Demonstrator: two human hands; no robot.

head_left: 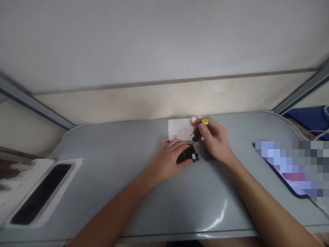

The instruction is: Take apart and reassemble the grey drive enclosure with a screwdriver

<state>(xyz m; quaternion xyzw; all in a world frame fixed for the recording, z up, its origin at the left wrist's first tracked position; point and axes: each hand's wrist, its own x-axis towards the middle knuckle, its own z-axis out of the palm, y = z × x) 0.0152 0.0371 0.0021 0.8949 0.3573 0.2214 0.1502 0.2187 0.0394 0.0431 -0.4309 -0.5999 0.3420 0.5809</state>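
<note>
A small black electronic device [189,154] with a white label lies on the grey table, its exact kind unclear. My left hand [171,157] is closed around its left side and steadies it. In my right hand [213,137] is a screwdriver [196,134] with a black handle and a yellow end cap. It stands steeply tilted, and its tip meets the upper part of the device. Behind the hands lies a white sheet of paper [180,127] with several tiny dark pieces [175,136] on it, perhaps screws. A flat dark piece [207,154] rests partly beneath my right hand.
An orange and white object [195,119] sits at the paper's back edge. To the right lies a tablet-like screen [288,171], partly blurred out. A white item with a black strip [41,193] lies at left. A pale wall panel [144,99] borders the table's back.
</note>
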